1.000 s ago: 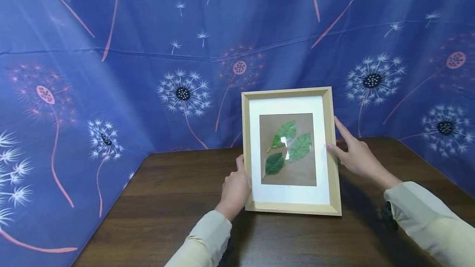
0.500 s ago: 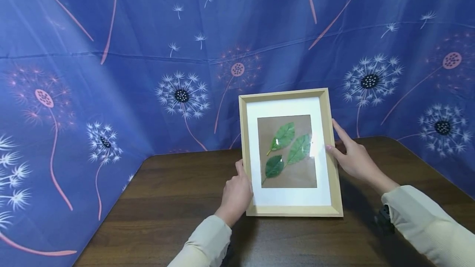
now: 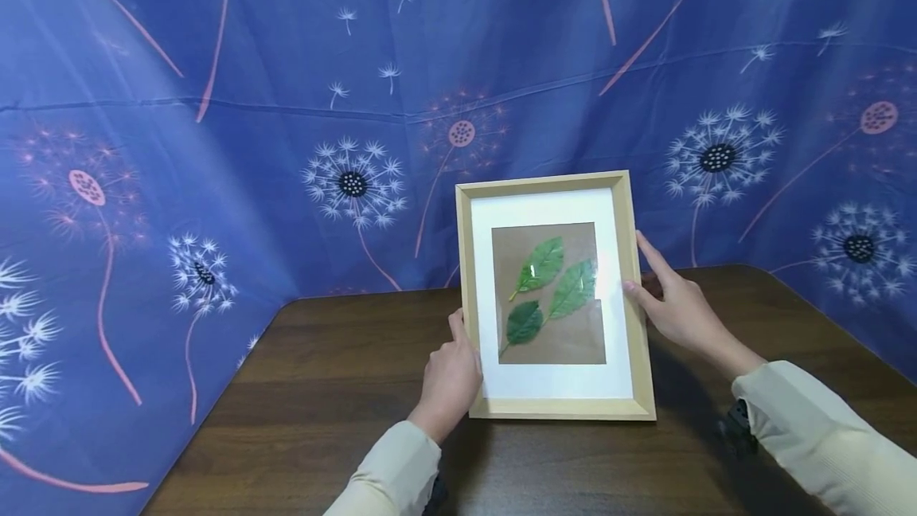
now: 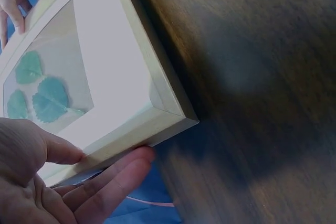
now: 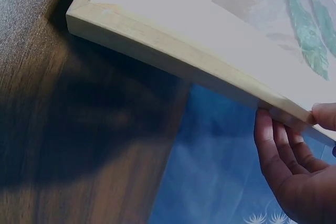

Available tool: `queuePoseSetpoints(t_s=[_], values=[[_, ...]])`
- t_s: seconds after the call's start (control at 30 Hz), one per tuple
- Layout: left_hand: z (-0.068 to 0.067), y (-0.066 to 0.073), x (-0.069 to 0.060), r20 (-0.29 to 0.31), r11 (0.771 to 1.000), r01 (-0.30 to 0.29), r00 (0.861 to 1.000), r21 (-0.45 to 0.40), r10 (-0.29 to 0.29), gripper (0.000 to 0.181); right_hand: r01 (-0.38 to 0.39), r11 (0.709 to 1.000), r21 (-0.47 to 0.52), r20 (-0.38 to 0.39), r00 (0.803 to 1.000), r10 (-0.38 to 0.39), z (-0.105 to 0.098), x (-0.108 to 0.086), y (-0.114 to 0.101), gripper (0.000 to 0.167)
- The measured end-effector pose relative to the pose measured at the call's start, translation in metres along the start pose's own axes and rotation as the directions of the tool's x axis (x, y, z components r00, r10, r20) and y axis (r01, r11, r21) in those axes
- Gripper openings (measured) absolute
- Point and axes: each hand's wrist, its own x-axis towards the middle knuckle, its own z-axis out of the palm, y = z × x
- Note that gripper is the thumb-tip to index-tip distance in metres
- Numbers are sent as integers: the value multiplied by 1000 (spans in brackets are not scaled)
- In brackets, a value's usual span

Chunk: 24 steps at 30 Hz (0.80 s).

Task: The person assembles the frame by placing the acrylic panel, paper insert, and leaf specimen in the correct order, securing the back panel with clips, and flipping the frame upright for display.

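A light wooden picture frame (image 3: 466, 261) stands nearly upright, leaning slightly, at the table's middle right. Inside its white mat, three green leaves (image 3: 573, 290) lie on a brown backing behind a shiny pane. My left hand (image 3: 450, 377) grips the frame's left side low down; the left wrist view shows the thumb (image 4: 65, 150) on the front face and fingers along the outer edge. Higher up, my right hand (image 3: 680, 305) holds the opposite side. In the right wrist view, its thumb (image 5: 324, 115) lies on the front and its fingers (image 5: 268, 140) touch the outer edge.
The dark wooden table (image 3: 322, 388) extends to both sides of the frame. A blue cloth (image 3: 272, 181) printed with dandelions hangs behind the table and along its left and right sides. Shadows of the frame and arms fall on the tabletop.
The picture frame and both hands have shifted slightly left and down in the head view. Reflections on the pane have moved. Both hands keep hold of the frame.
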Motion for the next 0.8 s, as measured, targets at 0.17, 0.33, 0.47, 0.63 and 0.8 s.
queuePoseSetpoints(t_s=[0.17, 0.33, 0.47, 0.63, 0.8], values=[[0, -2, 1, 17, 1000, 7, 1000, -17, -7, 46, -2, 1000, -3, 10, 1000, 2, -1, -1, -1, 78], [1, -1, 2, 14, 1000, 4, 1000, -16, -3, 46, 0, 1000, 6, 13, 1000, 0, -3, -1, 0, 78], [3, 0, 1, 15, 1000, -6, 1000, -12, 7, 45, -8, 1000, 0, 10, 1000, 8, -3, -3, 1, 78], [2, 1, 0, 5, 1000, -13, 1000, -8, 13, 44, -28, 1000, 4, 3, 1000, 27, 1, -9, 0, 76], [0, 0, 0, -2, 1000, -19, 1000, -14, 19, 42, -38, 999, 11, 4, 999, 38, 6, -18, 0, 81]])
